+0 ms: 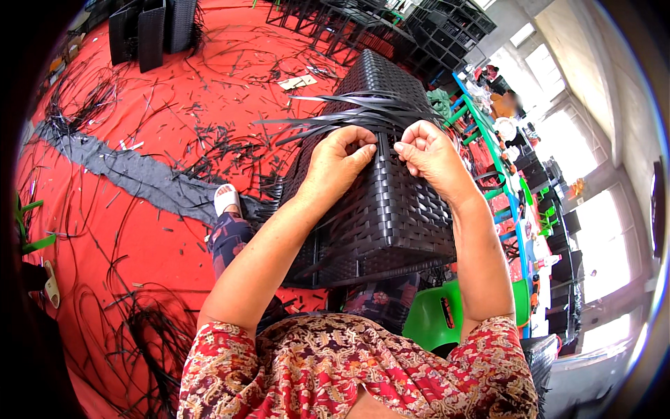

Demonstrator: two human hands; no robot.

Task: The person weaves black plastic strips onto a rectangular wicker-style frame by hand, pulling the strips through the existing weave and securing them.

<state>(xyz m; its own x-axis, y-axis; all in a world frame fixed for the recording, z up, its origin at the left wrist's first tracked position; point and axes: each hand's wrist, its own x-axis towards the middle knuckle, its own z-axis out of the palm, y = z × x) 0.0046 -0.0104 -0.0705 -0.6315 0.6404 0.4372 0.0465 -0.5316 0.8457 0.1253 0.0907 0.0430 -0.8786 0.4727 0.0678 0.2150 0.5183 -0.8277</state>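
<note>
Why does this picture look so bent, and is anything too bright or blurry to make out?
Head view: the wide fisheye lens bows straight edges, such as the wall; head view: the windows are washed out to white, and glare glints off the black woven piece; head view: the left hand and right hand look fairly sharp, but a background person looks smeared.

Printed Blouse Over Dark Trousers

Well below the fingers, we see the blouse: red and maroon, covered in cream and gold curling motifs, loosely gathered down the front. Its left sleeve and right sleeve are short and share the print. Left of and below the fingers, we make out dark blue trousers with a pinkish-red pattern and, slightly nearer the fingers, a white shoe.
</note>
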